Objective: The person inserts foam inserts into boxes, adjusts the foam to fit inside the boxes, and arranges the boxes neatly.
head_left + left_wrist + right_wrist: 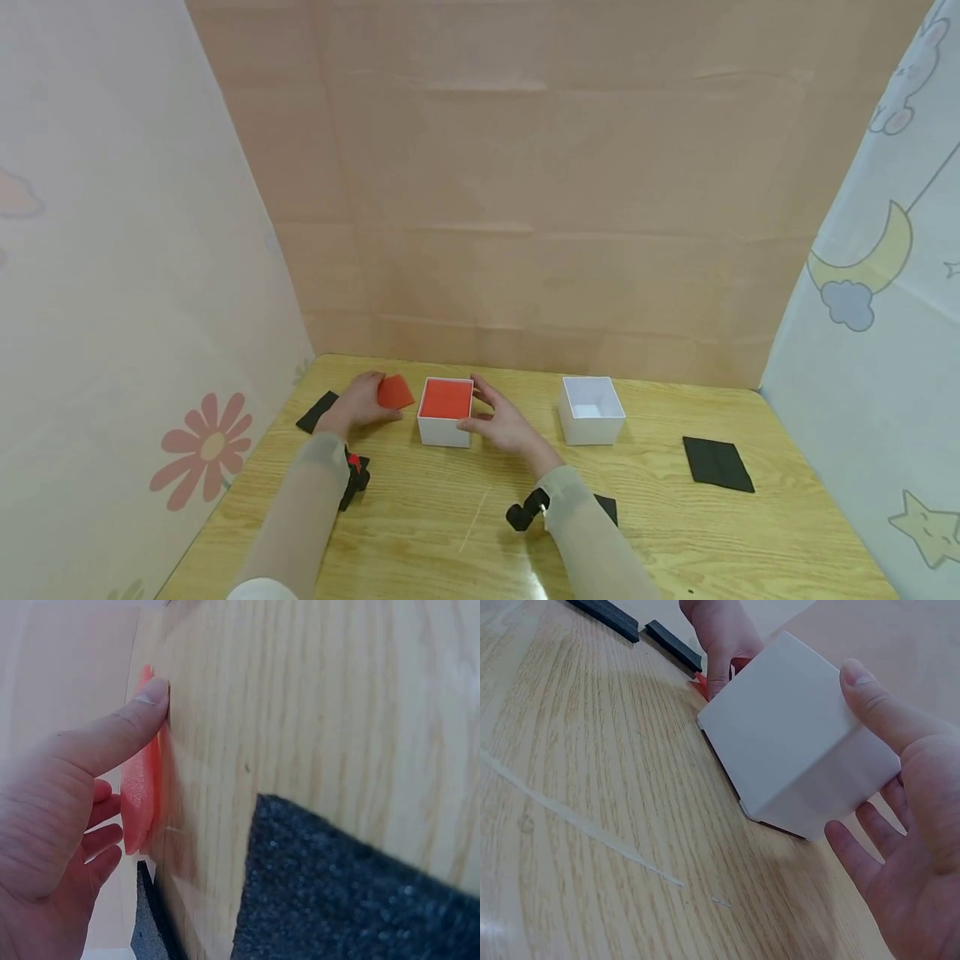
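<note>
A thin red foam square (395,392) is pinched between the thumb and fingers of my left hand (362,402), tilted just above the table. In the left wrist view, the thumb lies across one edge of the red foam square (141,787) and the fingers are partly hidden behind it. My right hand (506,423) holds the right side of a white box (444,432), thumb at its near corner and fingers along the side. Red material (446,400) fills the box's opening near the rim. The right wrist view shows the white box (780,727) upright on the table.
A second white box (592,431), open at the top, stands to the right. Black foam squares lie about the wooden table: one (718,463) at right, one (317,412) by the left hand, others partly under the arms. Fabric walls border the left and right.
</note>
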Tool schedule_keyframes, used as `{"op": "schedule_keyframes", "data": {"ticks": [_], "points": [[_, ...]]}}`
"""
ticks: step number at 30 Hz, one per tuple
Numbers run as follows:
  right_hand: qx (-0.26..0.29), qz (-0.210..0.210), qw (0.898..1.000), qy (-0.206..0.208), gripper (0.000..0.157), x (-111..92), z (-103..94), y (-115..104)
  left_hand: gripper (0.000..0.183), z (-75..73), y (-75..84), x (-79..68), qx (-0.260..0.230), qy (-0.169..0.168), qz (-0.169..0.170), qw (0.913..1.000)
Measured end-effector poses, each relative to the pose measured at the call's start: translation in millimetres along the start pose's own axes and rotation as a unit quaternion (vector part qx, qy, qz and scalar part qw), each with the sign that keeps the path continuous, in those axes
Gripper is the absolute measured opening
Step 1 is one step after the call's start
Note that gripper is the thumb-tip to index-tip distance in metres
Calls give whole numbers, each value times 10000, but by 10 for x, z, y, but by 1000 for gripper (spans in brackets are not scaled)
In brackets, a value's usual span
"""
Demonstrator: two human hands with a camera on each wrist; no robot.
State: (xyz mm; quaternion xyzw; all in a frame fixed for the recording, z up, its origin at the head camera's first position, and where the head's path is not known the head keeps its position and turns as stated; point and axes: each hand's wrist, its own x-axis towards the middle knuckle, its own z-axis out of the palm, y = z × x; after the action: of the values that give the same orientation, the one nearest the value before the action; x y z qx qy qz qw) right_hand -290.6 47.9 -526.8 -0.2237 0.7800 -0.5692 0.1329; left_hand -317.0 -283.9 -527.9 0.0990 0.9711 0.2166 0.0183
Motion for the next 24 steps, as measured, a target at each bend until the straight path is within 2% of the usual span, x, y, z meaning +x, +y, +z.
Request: {"op": "schedule_keyframes", "data": {"ticks": [24], "points": [[-62, 73, 9999, -61, 103, -20, -9, -31, 101, -22, 10, 18, 209, -195, -154, 9995]]}}
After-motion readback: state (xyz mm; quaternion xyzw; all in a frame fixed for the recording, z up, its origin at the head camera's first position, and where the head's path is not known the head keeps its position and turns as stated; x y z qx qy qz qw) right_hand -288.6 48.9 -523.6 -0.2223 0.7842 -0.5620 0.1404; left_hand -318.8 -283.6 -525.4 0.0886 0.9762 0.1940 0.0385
